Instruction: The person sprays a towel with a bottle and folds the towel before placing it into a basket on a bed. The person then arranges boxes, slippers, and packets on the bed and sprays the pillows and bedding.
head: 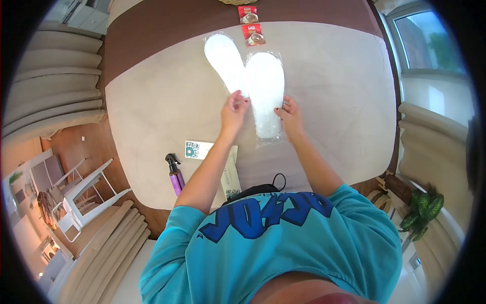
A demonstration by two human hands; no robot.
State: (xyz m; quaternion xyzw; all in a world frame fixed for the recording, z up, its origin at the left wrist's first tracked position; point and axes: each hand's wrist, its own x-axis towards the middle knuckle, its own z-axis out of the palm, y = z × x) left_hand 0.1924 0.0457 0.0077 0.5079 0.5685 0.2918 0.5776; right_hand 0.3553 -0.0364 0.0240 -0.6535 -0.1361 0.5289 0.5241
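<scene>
Two white slippers, each in a clear plastic wrapper, lie over the beige bedspread (159, 98). My right hand (291, 116) grips the right edge of the nearer slipper (265, 83), its thumb on the white surface and its fingers at the film. The farther slipper (224, 57) slants up to the left, its narrow end beside my left hand (234, 110). The fingertips of that hand pinch clear film where the two slippers meet; I cannot tell which wrapper it belongs to. Both slippers lie sole or top up, which I cannot settle.
Two red coffee sachets (253, 35) lie beyond the slippers on the bed, below a wicker basket (238, 1). Closer to me are a purple spray bottle (176, 180), a patterned white packet (197, 149) and a beige packet (231, 178), partly behind my left arm. A white folding rack (85, 197) stands left.
</scene>
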